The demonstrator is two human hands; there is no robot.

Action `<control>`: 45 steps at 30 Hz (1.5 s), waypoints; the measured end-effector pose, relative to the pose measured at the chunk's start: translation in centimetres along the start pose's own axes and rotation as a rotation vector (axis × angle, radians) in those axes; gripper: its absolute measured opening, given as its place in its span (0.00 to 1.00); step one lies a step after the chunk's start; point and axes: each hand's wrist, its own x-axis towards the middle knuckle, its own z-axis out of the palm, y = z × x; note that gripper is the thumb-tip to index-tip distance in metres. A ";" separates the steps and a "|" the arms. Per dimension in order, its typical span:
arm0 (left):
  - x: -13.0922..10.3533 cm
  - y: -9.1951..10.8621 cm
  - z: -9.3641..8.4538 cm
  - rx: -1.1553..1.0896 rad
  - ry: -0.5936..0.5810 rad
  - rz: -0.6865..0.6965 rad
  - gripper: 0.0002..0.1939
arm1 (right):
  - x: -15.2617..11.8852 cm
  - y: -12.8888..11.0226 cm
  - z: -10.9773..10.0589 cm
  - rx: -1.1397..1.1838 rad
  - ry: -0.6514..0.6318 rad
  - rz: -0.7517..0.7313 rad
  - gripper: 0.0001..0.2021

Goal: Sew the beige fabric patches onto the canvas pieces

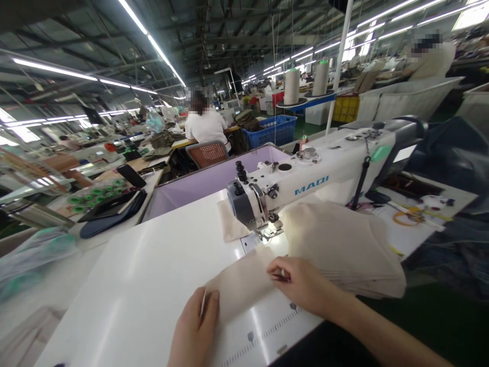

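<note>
A beige fabric piece (240, 285) lies on the white sewing table (126, 285), its far edge close to the presser foot of the sewing machine (313, 178). My left hand (198, 321) grips the piece's left edge between thumb and fingers. Over its right side, my right hand (298, 283) is closed, with something small and dark, perhaps thread snips, partly hidden in the fingers. A stack of beige fabric pieces (344, 250) lies right of the needle, beneath the machine arm. Another beige piece (231, 224) shows behind the machine head.
A lilac-walled bin (191, 188) adjoins the table's far edge. Scissors and tape (410, 216) lie at the right. Thread cones (292, 86) stand behind the machine. On the left side table are a dark tray (110, 206) and green-ended spools (95, 196). A co-worker (206, 125) sits ahead.
</note>
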 end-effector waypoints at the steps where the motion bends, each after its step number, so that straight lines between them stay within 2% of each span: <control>1: -0.1 0.1 0.0 0.026 0.005 0.000 0.19 | 0.4 0.1 0.2 -0.017 -0.005 0.005 0.09; 5: -0.3 0.4 -0.2 0.082 0.018 -0.023 0.17 | 1.4 0.3 0.7 -0.046 -0.013 0.002 0.10; 10: -0.4 0.0 -0.2 0.119 -0.041 -0.079 0.17 | 1.9 0.1 0.6 -0.032 -0.025 -0.027 0.10; 14: -0.2 -0.3 0.2 0.130 -0.002 -0.097 0.16 | 2.0 0.1 0.7 -0.087 -0.059 -0.001 0.08; 20: -0.6 1.2 0.1 0.095 0.039 -0.138 0.15 | 2.0 0.0 0.8 -0.119 -0.066 0.007 0.09; 27: 0.2 0.6 0.0 0.153 -0.051 -0.187 0.17 | 2.2 -0.4 0.6 -0.150 -0.081 0.049 0.08; 35: 0.5 1.4 -0.1 0.185 -0.071 -0.194 0.17 | 2.3 -0.4 0.7 -0.158 -0.070 0.073 0.06; 40: 0.6 0.4 -0.1 0.135 -0.029 -0.151 0.16 | 2.4 -0.7 0.7 -0.258 -0.123 0.072 0.07; 45: 0.4 -0.3 -1.1 0.163 0.016 -0.181 0.16 | 1.7 -0.3 1.0 -0.503 -0.186 0.054 0.13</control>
